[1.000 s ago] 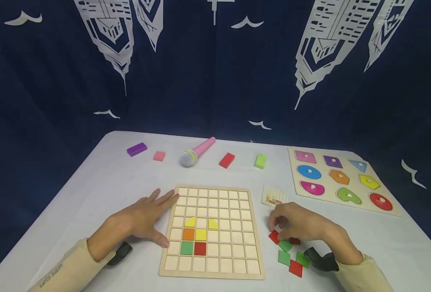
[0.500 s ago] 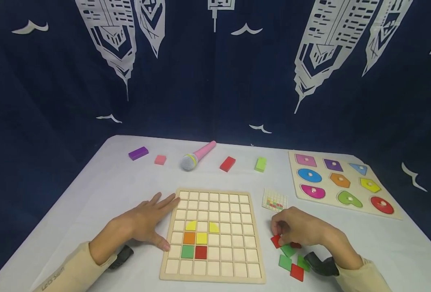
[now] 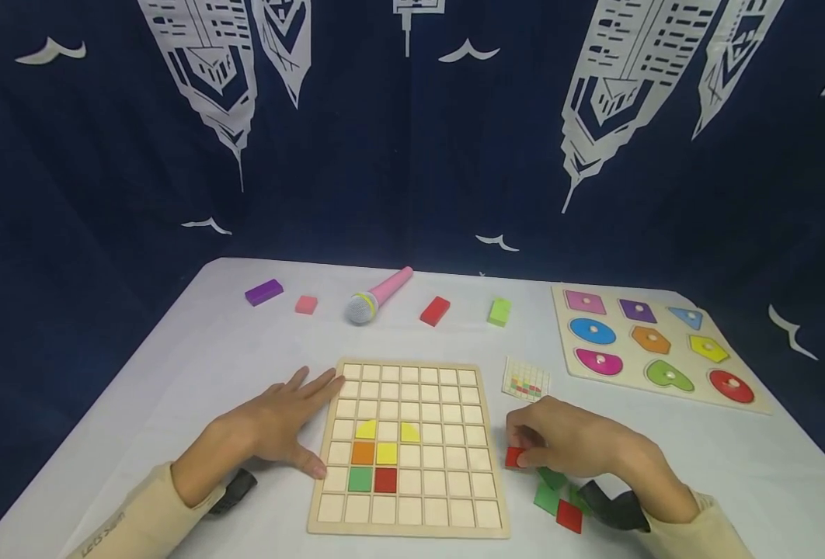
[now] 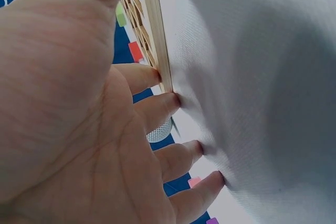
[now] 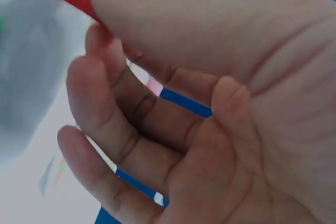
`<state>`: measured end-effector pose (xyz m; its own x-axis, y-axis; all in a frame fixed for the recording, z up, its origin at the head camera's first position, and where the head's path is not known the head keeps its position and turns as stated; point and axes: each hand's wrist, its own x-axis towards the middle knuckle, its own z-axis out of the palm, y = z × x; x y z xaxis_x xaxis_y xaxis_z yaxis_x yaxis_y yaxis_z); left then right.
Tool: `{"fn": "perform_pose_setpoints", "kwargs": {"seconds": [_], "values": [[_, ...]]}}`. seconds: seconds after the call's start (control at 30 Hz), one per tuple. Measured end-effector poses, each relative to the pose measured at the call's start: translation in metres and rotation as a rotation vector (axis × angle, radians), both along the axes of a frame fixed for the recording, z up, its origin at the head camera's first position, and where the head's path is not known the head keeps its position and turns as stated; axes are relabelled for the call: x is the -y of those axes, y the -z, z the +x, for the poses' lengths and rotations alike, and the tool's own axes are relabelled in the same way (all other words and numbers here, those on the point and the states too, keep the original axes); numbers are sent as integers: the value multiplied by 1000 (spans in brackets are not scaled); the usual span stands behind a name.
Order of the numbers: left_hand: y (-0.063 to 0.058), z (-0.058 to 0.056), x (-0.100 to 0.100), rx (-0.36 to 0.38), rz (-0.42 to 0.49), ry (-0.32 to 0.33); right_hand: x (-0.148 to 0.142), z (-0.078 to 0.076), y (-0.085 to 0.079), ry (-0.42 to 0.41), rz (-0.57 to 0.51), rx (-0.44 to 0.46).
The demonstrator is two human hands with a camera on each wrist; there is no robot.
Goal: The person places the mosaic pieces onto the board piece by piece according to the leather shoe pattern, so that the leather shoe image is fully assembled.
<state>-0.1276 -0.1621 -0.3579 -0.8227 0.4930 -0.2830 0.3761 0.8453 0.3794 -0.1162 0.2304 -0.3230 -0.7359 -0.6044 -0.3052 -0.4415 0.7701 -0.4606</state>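
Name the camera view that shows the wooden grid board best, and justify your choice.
The head view: nearly the whole wooden grid board shows, with its coloured tiles. The left wrist view catches only its edge and a steep slice; the right wrist view, at most a blurred strip.

The grid board [image 3: 431, 454] looks smooth, matt, wooden.

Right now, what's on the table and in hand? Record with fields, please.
left hand: touches left edge of board
right hand: pinches red tile
board tiles: six: two rounded yellow, square yellow, orange, green, red
loose tiles: red and green, near right hand; count unclear
card: right of board
back row, left to right: purple block, pink block, mic, red block, lime block
shape puzzle: far right
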Motion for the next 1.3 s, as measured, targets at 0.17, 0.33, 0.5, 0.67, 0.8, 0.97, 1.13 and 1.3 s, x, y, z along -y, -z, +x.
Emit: {"fn": "perform_pose_setpoints", "kwargs": {"seconds": [0.17,0.33,0.5,0.67,0.8,0.97,1.13,1.3], "values": [[-1,0,0,4,0,-5,23,1,-8,-112,-55,-81],[0,0,1,-3,2,0,51,-2,-7,-154,-95,-161],[0,1,1,0,1,0,79,5,0,-87,-104,-171],[-1,1,1,-6,-9,-5,99,16,10,-40,-147,-183],[-2,0,2,-8,-4,-1,104,17,17,-32,-160,-232],[-2,1,2,3,1,-4,106,18,24,-34,-171,-231],[-1,0,1,-9,6,0,107,21,26,-34,-182,-221],[0,1,0,-9,6,-1,109,26,27,-45,-170,-292]]}}
